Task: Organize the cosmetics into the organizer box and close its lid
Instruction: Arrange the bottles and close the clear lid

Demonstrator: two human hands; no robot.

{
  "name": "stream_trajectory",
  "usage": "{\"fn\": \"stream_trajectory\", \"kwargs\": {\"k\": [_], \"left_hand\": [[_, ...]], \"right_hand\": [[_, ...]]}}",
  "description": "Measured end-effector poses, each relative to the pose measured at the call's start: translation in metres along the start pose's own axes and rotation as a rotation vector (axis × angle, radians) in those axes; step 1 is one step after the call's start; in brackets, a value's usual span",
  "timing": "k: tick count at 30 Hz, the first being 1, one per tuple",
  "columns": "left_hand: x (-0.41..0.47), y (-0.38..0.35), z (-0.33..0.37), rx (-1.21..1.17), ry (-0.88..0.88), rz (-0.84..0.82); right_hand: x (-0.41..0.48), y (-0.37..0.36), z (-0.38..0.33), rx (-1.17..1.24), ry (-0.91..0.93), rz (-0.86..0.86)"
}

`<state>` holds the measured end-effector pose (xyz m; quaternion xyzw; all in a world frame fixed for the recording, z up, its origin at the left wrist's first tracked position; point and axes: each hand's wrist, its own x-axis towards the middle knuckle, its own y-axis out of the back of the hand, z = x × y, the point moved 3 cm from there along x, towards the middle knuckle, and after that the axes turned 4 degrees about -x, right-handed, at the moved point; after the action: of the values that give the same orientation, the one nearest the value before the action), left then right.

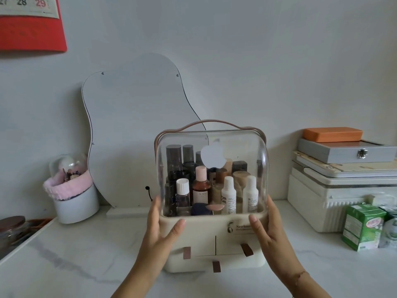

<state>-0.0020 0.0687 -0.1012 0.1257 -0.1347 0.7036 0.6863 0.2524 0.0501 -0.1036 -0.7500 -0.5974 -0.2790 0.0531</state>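
Note:
The cream organizer box (204,233) stands on the marble tabletop (86,259) right in front of me. Its clear domed lid (214,140) is down over the upper compartment, under a brown carry handle (214,122). Several cosmetics stand inside: dark bottles (174,160) at the back, a pink-capped bottle (200,186) and white bottles (228,195) in front. My left hand (163,229) clasps the box's left front corner, thumb on the base. My right hand (266,229) clasps the right front corner the same way. Three small drawers with brown pull tabs (216,266) sit at the bottom.
A wavy mirror (133,125) leans on the wall behind the box. A white cup with a pink cloth (73,198) stands at the left, and a dark jar (11,226) sits at the left edge. Stacked cases (343,153) and a green carton (363,226) fill the right side.

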Motion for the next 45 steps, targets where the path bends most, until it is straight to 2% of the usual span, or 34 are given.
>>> {"fn": "stream_trajectory", "kwargs": {"k": [3, 8, 12, 18, 23, 30, 36, 45], "left_hand": [[0.001, 0.002, -0.011, -0.004, 0.013, 0.044], [-0.009, 0.0, -0.048, -0.095, 0.094, -0.004], [-0.014, 0.0, -0.063, -0.132, 0.128, -0.007], [-0.009, 0.002, -0.07, -0.136, 0.171, 0.017], [-0.006, -0.005, -0.072, -0.114, 0.19, -0.037], [0.005, -0.061, -0.074, -0.159, 0.167, -0.162], [0.027, -0.119, -0.086, -0.166, 0.181, -0.22], [0.06, -0.151, -0.102, -0.123, 0.143, -0.201]], "right_hand": [[0.002, -0.001, 0.005, 0.057, -0.048, 0.029], [-0.011, -0.003, 0.022, 0.188, -0.149, -0.069], [-0.023, -0.005, 0.038, 0.242, -0.252, -0.073], [-0.024, -0.008, 0.041, 0.265, -0.228, -0.089], [-0.021, 0.0, 0.052, 0.296, -0.233, -0.071], [-0.007, 0.051, 0.074, 0.297, -0.287, 0.084], [0.006, 0.088, 0.095, 0.238, -0.347, 0.285], [0.031, 0.096, 0.125, 0.199, -0.457, 0.544]]}}
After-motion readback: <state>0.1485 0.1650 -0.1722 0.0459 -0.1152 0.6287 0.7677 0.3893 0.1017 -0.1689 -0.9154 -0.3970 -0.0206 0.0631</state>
